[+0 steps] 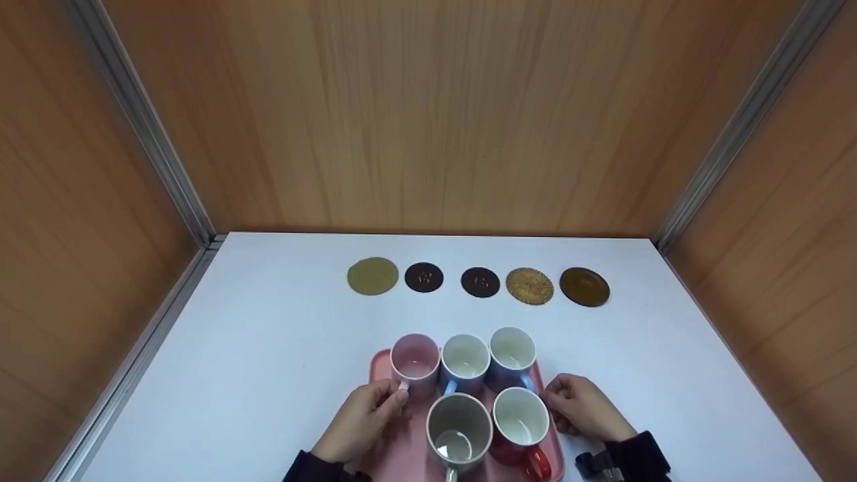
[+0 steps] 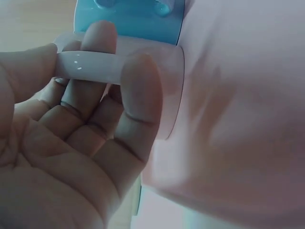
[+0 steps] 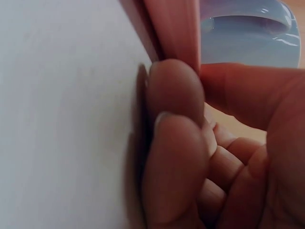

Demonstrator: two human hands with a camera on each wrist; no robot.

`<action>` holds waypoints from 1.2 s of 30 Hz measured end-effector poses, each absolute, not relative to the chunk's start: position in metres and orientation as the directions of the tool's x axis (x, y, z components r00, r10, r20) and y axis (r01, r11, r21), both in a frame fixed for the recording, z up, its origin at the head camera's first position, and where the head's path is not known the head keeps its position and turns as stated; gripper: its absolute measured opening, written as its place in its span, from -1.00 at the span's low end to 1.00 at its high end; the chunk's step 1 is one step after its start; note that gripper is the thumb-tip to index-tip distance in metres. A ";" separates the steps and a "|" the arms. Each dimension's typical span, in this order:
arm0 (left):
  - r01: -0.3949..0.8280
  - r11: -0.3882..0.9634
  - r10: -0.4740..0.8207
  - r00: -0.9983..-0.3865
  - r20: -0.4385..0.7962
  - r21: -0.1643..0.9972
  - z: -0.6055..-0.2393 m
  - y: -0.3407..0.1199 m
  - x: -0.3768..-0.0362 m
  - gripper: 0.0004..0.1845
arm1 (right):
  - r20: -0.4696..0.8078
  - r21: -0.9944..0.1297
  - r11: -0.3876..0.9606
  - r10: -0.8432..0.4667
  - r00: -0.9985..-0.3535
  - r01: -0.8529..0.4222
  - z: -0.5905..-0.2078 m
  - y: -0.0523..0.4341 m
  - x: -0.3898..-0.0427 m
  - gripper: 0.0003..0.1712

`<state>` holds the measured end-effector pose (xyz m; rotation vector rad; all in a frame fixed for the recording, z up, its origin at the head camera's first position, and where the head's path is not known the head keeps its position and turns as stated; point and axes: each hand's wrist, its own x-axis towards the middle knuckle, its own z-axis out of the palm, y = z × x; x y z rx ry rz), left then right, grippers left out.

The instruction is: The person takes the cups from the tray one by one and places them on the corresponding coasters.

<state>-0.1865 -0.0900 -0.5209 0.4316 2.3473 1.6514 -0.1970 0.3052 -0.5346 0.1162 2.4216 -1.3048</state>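
Note:
A pink tray (image 1: 410,455) bears several mugs near the front of the table. My left hand (image 1: 365,415) pinches the handle of the pink mug (image 1: 416,358) at the tray's far left; in the left wrist view, fingers curl through that pale handle (image 2: 88,66). My right hand (image 1: 584,405) grips the tray's right rim (image 3: 178,33), thumb above and fingertips low beside the table. Two blue mugs with white insides, one in the middle (image 1: 464,358) and one at right (image 1: 512,351), stand beside the pink mug. Nearer are a large grey mug (image 1: 459,428) and a red mug (image 1: 521,418).
Across the back of the white table (image 1: 281,335) lie several round coasters: olive green (image 1: 373,276), two dark ones, left (image 1: 424,277) and right (image 1: 481,282), woven tan (image 1: 529,286) and brown (image 1: 584,287). Wood panels (image 1: 428,120) enclose the table at the back and sides.

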 end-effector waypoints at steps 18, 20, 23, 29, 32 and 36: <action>0.033 0.239 0.385 -0.921 -0.063 0.971 -0.521 -0.091 -0.187 -0.57 | -0.344 -0.798 0.558 -0.113 -0.932 0.227 -0.536 0.304 -0.196 -0.62; 0.036 0.246 0.387 -0.920 -0.064 0.969 -0.522 -0.092 -0.187 -0.55 | -0.351 -0.797 0.555 -0.109 -0.930 0.236 -0.536 0.304 -0.196 -0.61; 0.046 0.259 0.386 -0.920 -0.060 0.965 -0.523 -0.093 -0.187 -0.53 | -0.351 -0.796 0.558 -0.110 -0.930 0.235 -0.535 0.304 -0.196 -0.61; 0.057 0.275 0.367 -0.929 -0.050 0.960 -0.524 -0.093 -0.187 -0.48 | -0.344 -0.795 0.562 -0.111 -0.932 0.227 -0.535 0.304 -0.196 -0.61; 0.032 0.269 0.345 -0.936 -0.065 0.963 -0.523 -0.091 -0.187 -0.45 | -0.342 -0.798 0.558 -0.108 -0.933 0.228 -0.536 0.304 -0.195 -0.60; -0.015 0.266 0.302 -0.948 -0.098 0.964 -0.522 -0.089 -0.187 -0.46 | -0.345 -0.793 0.565 -0.106 -0.933 0.229 -0.535 0.304 -0.195 -0.62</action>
